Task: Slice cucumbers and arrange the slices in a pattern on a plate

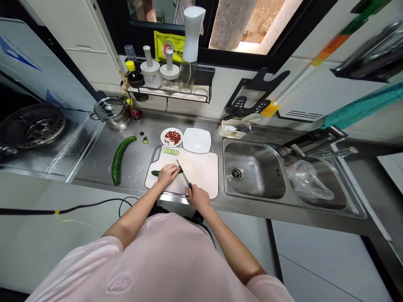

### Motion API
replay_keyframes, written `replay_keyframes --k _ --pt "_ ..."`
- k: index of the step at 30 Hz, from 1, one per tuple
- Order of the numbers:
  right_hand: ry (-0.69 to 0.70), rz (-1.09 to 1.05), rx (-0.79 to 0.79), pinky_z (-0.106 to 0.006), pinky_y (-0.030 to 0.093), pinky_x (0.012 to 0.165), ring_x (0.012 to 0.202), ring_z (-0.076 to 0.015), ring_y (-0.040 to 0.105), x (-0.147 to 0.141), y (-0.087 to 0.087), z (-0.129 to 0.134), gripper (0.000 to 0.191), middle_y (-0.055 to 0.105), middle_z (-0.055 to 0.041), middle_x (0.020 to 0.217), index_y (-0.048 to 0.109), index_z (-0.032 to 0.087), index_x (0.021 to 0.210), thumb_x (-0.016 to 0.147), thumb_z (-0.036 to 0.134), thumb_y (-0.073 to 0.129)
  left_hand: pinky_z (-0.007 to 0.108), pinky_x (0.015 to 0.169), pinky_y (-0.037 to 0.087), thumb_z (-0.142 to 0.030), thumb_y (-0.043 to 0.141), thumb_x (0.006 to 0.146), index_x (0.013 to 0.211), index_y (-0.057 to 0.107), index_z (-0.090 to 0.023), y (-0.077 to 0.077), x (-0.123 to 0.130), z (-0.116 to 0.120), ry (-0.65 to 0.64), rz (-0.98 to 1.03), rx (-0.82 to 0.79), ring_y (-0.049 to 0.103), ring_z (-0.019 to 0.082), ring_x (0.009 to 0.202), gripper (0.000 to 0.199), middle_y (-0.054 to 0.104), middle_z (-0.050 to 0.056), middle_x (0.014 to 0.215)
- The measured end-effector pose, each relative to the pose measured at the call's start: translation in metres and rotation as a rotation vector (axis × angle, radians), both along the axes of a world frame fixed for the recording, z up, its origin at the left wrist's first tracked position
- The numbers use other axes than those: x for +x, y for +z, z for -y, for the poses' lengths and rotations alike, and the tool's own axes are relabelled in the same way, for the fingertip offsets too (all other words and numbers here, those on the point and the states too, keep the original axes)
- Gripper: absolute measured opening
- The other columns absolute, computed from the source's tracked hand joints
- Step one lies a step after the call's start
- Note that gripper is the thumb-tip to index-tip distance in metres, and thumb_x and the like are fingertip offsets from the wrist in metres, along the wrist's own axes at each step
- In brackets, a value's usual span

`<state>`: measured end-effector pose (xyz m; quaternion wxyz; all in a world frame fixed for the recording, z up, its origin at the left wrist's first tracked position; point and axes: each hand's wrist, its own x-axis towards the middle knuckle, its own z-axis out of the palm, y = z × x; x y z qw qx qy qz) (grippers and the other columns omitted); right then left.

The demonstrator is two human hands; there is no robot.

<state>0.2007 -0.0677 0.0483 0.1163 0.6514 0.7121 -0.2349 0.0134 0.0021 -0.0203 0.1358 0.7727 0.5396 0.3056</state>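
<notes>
On the white cutting board lies a dark green cucumber piece, partly hidden under my left hand. The fingers of that hand are curled over the cucumber and press it down. My right hand is wrapped round the black handle of a kitchen knife. The blade points up and left, close to the cucumber's right end; whether it touches cannot be made out. A short row of cucumber slices lies at the board's upper left. Left of the board, a whole curved cucumber rests on the steel counter.
Behind the board stand a bowl of chopped red pieces and a white square plate. A steel sink lies right; a lidded pot and a wok are left. Above hangs a seasoning rack.
</notes>
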Motion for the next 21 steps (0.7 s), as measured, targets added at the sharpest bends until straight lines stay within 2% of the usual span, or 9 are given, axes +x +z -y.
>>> replay_keyframes --k 8,21 --pt "-0.003 -0.009 -0.022 -0.03 0.041 0.075 0.091 -0.0224 0.064 -0.005 0.001 -0.005 0.036 0.067 -0.0133 0.095 0.052 0.015 0.107 0.097 0.041 0.028 0.031 0.081 0.047 -0.031 0.051 0.088 0.093 0.069 -0.024 0.001 0.0 0.0 -0.001 0.009 -0.006 0.059 0.016 0.09 0.02 0.066 0.004 0.095" --pt "-0.048 -0.004 0.038 -0.03 0.042 0.074 0.087 -0.0225 0.065 -0.011 -0.012 -0.001 0.035 0.067 -0.0126 0.09 0.051 0.014 0.104 0.096 0.04 0.029 0.03 0.081 0.047 -0.03 0.05 0.089 0.094 0.069 -0.024 0.004 0.0 0.001 0.002 0.017 -0.004 0.058 0.016 0.09 0.02 0.066 0.004 0.095"
